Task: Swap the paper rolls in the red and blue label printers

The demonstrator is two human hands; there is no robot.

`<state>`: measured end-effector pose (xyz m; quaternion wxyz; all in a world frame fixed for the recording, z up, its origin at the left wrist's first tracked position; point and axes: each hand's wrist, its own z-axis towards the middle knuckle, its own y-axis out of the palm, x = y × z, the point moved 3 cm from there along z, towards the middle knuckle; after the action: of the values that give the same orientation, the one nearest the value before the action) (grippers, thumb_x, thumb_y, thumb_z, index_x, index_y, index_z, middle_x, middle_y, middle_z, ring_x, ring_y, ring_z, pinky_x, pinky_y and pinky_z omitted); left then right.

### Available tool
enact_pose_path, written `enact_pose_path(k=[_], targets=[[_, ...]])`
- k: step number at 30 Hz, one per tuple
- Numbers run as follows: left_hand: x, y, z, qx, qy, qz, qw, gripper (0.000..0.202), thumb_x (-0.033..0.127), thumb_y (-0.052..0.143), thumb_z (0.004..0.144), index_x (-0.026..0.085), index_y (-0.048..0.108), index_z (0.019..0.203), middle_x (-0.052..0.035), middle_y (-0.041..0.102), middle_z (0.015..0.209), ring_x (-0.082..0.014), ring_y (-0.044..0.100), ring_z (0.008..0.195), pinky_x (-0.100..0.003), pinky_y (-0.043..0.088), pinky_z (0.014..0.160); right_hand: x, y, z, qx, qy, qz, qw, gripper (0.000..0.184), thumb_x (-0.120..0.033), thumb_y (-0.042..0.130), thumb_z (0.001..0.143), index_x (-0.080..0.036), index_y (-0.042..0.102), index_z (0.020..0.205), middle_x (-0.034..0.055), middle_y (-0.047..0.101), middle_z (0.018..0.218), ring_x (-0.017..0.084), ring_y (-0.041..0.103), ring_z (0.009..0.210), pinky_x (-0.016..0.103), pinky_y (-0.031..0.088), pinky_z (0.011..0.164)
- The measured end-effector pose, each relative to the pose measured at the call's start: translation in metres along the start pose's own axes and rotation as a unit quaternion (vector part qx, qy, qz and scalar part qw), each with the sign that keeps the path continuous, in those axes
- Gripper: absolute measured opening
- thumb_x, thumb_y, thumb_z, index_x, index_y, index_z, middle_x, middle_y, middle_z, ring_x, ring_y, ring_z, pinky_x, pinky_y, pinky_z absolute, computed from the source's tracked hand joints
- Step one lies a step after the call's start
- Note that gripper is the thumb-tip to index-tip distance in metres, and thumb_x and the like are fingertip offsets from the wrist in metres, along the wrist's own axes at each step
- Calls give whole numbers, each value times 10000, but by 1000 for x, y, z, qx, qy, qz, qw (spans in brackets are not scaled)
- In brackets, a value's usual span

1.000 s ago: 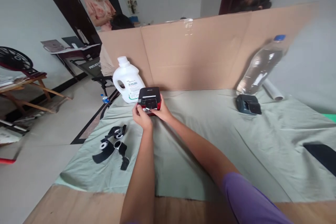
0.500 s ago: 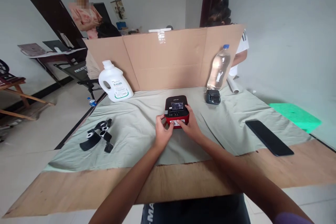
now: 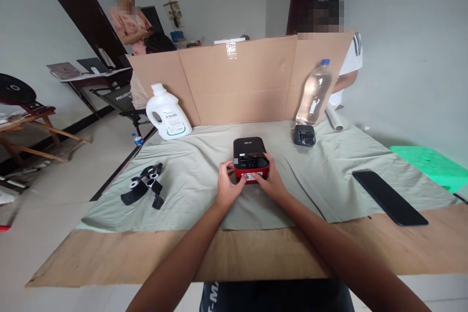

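Note:
A small box-shaped device (image 3: 250, 145) with a black top and a red lower body sits on the cloth in front of me. A glossy dark panel and small marks show on its top, and a white label is on its near side. My left hand (image 3: 231, 181) grips its left near corner, thumb on the label side. On the right side, my right hand (image 3: 271, 176) wraps the other corner, its thumb also on the near face. The fingertips behind the device are partly hidden.
On the cloth stand a white jug (image 3: 168, 113), a clear bottle (image 3: 314, 92) and a small black device (image 3: 304, 135). Black plastic parts (image 3: 144, 186) lie left, a black phone (image 3: 389, 197) right. A cardboard screen (image 3: 237, 83) stands behind; two people are beyond it.
My view has swung slightly left, so the scene sits further right. Both hands keep their hold on the device. The glossy panel on its top now looks darker.

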<state>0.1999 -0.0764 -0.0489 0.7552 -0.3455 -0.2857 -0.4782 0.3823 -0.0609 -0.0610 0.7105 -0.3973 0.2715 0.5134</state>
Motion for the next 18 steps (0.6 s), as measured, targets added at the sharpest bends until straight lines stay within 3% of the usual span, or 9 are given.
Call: enact_pose_path(k=[3,7,11,18], targets=[[2,-6,9,-55,48,52,996,464,267,701,811,226,538,1243,-58,543,1065,-196,599,994,-340,552,873,-3,-2,2,7,-6,-13,1000,678,-369,698,824,-224,382,1406,170,480,1480,304,477,1378,529,387,1156],[-2,-17,19,-104,65,71,990,375,317,731,806,212,602,1142,-12,557,915,-164,583,848,-309,501,838,-5,-5,2,0,-6,-33,999,648,-378,695,826,-243,411,1392,151,478,1500,298,487,1372,519,394,1148],[-12,-21,26,-140,2,40,989,376,379,804,743,219,641,1041,40,509,762,-131,533,724,-257,452,737,-7,-7,3,0,7,-41,999,642,-386,717,799,-244,447,1364,150,505,1485,303,540,1323,502,448,1098],[-31,-11,35,-182,-113,-165,963,465,481,843,695,198,578,951,122,356,530,-67,296,493,-206,239,535,-9,-8,4,13,15,-62,998,648,-447,732,781,-254,471,1342,132,575,1416,299,613,1224,482,499,1033]])
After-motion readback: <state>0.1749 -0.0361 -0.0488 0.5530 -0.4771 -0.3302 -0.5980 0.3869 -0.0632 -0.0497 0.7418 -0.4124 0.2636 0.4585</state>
